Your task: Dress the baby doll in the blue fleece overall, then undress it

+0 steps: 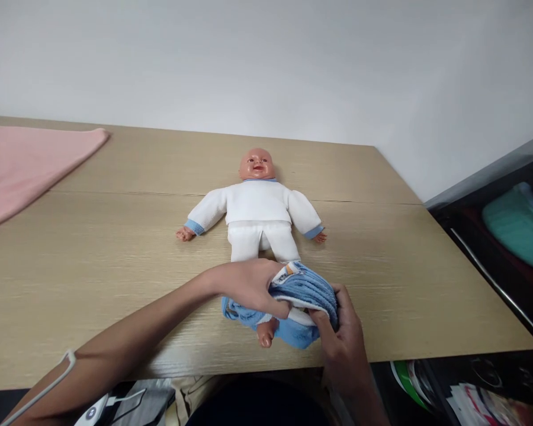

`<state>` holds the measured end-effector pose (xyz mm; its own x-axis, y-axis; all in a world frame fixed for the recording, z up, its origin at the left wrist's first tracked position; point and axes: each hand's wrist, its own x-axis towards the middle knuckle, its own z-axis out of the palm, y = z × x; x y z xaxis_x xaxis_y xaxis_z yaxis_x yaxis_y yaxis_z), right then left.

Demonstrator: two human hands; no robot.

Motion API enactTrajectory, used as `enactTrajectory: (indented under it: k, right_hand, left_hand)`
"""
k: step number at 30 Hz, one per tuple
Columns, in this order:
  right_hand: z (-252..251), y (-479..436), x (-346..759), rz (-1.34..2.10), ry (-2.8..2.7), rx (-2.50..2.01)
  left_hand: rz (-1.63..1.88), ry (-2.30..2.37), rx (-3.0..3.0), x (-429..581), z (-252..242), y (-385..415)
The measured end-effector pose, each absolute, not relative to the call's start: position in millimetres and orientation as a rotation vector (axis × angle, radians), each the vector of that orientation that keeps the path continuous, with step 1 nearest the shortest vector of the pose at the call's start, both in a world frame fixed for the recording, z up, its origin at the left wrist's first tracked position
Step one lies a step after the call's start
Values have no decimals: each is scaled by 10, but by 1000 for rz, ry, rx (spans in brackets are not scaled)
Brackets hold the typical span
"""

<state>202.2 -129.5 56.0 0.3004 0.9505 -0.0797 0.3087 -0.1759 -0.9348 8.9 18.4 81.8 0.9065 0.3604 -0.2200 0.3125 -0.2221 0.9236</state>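
Cloth (315,290), blue and bunched up, is held by both hands near the foot end of a doll (258,201). The doll is laid on its back on the counter (137,260), its long way pointed straight out from the person, with its head at the far end. The bunch is set low on the legs, so the white upper legs and the waist are found just past it. The doll's legs are crossed over by the left hand (251,285), which is placed nearer to them; the cloth's edge is pinched between its thumb and fingers. The right end is gripped by the right hand (343,337), its thumb tucked at the white rim. How hard it is squeezed cannot be told. One small foot (266,332) is seen poking out under the cloth; the other is hidden. The front edge of the counter is seen just beyond that foot. Room for moving is found on both sides, with a pink blanket (26,165) spread well off to the left.
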Motion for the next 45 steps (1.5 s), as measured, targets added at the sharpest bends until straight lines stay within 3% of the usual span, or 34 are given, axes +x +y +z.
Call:
enactTrajectory:
  k: [9,19,31,39,45]
  right_hand:
    - [414,-1160,1967,992,-1064,-1451]
    - [42,-1492,1935,754,-1163,-1683]
    - [-125,-1763,1885,-22,-1464,-1732]
    - [-300,-1739,1917,562,-1068,-1809]
    - [-156,-1548,1880,746,-945,-1723]
  left_hand:
    - [138,533,1832,132,788,106]
    - [169,665,2221,156,661,56]
    - [-151,922,2431,231,748,-176]
    - [-244,1044,2434,248,693,-202]
    - [-60,904,2216,132,622,-21]
